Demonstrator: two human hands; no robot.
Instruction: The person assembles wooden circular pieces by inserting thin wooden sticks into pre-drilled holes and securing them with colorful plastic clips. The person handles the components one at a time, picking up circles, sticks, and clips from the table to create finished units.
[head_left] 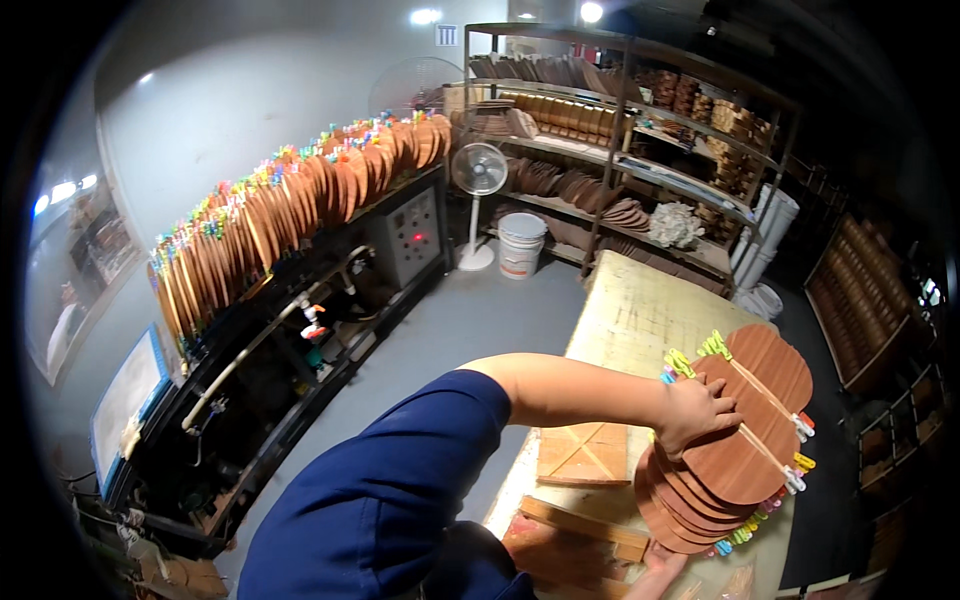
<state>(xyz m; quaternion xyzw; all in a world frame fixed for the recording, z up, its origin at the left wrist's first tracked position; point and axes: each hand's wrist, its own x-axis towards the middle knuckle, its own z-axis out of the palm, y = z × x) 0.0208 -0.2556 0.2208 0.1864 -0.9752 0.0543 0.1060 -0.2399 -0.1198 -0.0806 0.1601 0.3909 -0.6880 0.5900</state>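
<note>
A fanned stack of thin, reddish-brown guitar-shaped wooden panels (755, 455) lies at the right of the table. Narrow pale wood strips (765, 455) cross the top panel, and colored clothespins (797, 480) clip the panels' edges. My left hand (692, 412) reaches across from the left and grips the stack's left edge, its fingers bent over the top panel. At the stack's lower edge, my right hand (658, 570) holds the panels from below, its fingers mostly hidden beneath them. Beside the stack lies a wooden board (585, 455) with crossed pale strips.
The pale yellow table (640, 305) runs away from me, with wood blocks (585, 525) near its front. Rows of clipped panels (300, 200) stand on a black bench at left. A white fan (480, 170), a bucket (521, 243) and a loaded metal shelf (610, 150) are behind.
</note>
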